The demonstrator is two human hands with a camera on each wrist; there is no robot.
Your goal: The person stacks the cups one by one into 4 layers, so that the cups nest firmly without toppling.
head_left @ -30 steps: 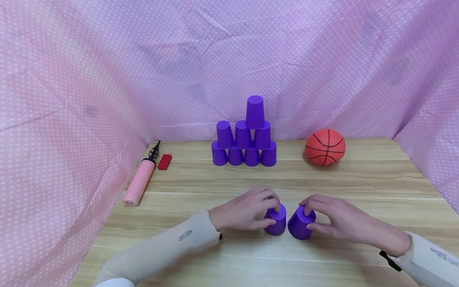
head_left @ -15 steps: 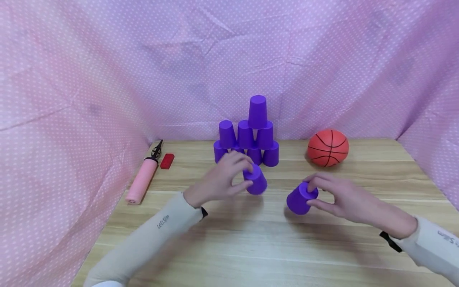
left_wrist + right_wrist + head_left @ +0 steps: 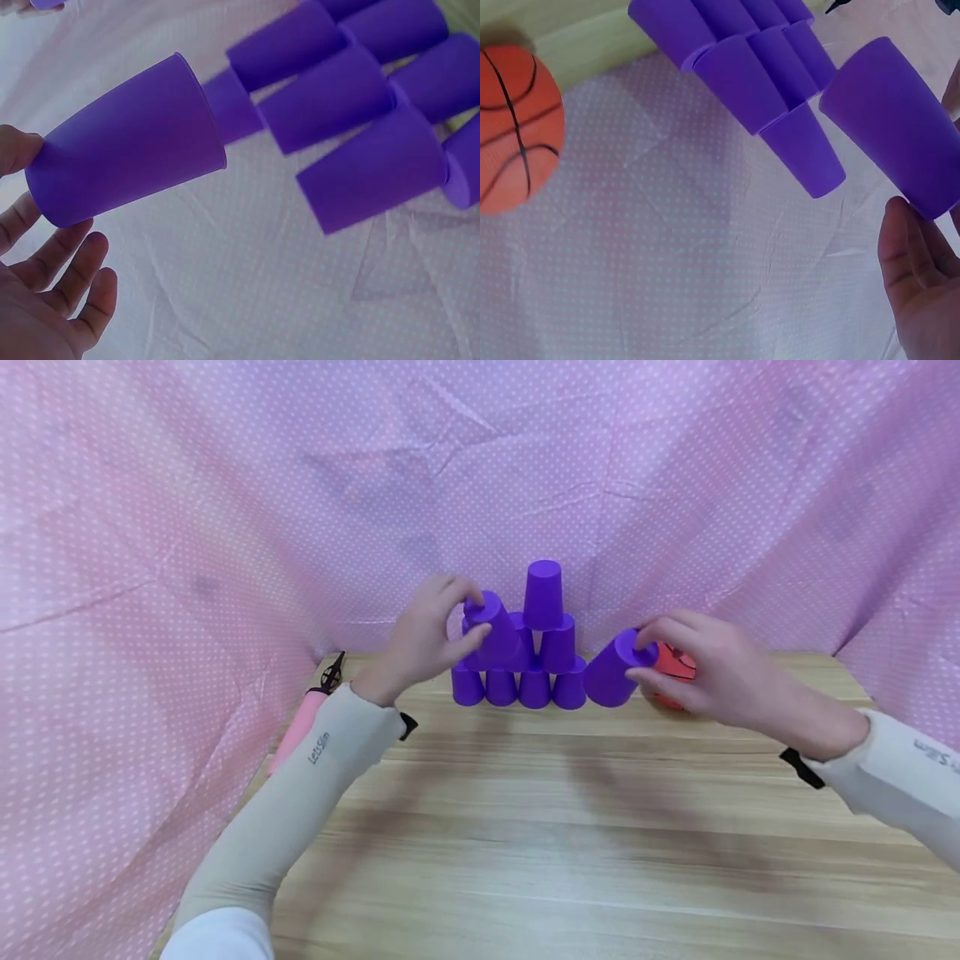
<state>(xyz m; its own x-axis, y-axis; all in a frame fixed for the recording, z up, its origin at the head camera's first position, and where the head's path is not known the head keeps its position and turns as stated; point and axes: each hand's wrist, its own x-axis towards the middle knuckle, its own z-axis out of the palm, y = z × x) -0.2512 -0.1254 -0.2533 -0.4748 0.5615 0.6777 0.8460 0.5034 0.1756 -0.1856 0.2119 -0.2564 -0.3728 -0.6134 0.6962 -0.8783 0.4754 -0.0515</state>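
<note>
A pink polka-dot cloth (image 3: 225, 485) drapes behind and to both sides of a light wooden counter (image 3: 570, 843), walling in the scene. At the counter's far edge stands a pyramid of purple cups (image 3: 534, 652), four upturned cups in the bottom row, more above them and a single cup on top. An orange basketball (image 3: 675, 675) sits just right of the pyramid, largely covered by the right hand (image 3: 705, 672) in the head view, though plain in the right wrist view (image 3: 514, 124). Well to the left of the pyramid, a pink air pump (image 3: 300, 727) lies partly behind the left sleeve (image 3: 300, 810), only its upper body and black nozzle showing.

The left hand (image 3: 427, 639) pinches one purple cup (image 3: 491, 625) by its closed base, held in the air, tilted, in front of the pyramid's upper left side. The right hand grips a second purple cup (image 3: 613, 672) by its base, mouth tilted down and leftward, just beside the pyramid's bottom right corner. Whether either held cup touches the pyramid cannot be made out.
</note>
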